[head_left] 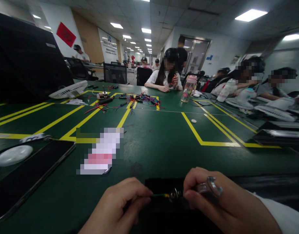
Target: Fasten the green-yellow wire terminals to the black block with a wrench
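At the bottom of the head view, my left hand pinches a thin green and yellow wire between thumb and fingertips. The wire's right end meets a small shiny metal piece. On the other side of that piece, my right hand has its thumb and forefinger closed on something dark and small at its right end. A clear, curved object rests against the fingers of my right hand. Under both hands lies a black surface.
A green table with yellow tape carries a tangle of coloured wires, a pink-lidded bottle, a blurred pale card or phone and a black tablet-like slab. A person sits opposite; others sit right.
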`<state>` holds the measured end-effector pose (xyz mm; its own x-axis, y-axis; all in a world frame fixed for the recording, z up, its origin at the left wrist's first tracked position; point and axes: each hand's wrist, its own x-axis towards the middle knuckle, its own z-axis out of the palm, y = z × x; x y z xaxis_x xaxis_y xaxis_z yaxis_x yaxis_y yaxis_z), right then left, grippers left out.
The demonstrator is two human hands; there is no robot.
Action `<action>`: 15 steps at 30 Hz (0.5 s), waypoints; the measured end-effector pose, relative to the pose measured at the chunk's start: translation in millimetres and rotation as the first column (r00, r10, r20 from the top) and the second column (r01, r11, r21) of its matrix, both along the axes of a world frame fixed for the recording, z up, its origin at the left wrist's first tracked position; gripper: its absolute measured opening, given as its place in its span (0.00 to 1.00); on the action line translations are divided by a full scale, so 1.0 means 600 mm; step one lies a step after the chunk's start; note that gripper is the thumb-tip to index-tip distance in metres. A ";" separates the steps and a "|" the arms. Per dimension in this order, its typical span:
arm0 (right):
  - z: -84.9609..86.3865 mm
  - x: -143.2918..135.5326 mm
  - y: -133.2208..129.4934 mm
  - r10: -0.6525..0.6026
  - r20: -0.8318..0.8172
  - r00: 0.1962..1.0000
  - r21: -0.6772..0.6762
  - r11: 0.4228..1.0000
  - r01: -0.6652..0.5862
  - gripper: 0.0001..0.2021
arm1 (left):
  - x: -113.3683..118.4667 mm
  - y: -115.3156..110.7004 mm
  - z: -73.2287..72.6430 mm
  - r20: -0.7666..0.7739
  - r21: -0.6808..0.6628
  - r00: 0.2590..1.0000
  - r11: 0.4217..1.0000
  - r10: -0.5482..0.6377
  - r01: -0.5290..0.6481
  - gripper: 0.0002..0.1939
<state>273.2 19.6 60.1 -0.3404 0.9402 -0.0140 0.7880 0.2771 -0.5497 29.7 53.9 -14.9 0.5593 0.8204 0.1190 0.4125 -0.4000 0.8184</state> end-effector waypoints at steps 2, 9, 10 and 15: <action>0.000 -0.002 0.001 0.002 0.002 1.000 0.014 1.000 -0.002 0.08 | 0.000 0.000 0.001 -0.012 0.002 1.000 1.000 -0.004 0.004 0.11; -0.005 -0.005 0.006 0.034 0.029 0.999 -0.004 0.999 -0.034 0.07 | 0.001 0.003 -0.002 -0.018 -0.026 1.000 1.000 -0.001 0.001 0.10; -0.008 -0.004 0.006 0.046 0.027 0.999 0.009 0.999 -0.046 0.08 | 0.001 0.003 -0.003 -0.012 -0.029 1.000 1.000 -0.006 0.005 0.10; -0.012 0.001 0.008 0.071 -0.030 0.997 0.052 0.996 -0.070 0.08 | 0.001 0.003 -0.003 -0.003 -0.040 1.000 0.999 -0.016 0.015 0.10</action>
<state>274.1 24.5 52.6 -0.4053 0.9131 0.0454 0.7480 0.3598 -0.5578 30.3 55.5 -16.9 0.5724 0.8157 0.0841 0.4092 -0.3730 0.8327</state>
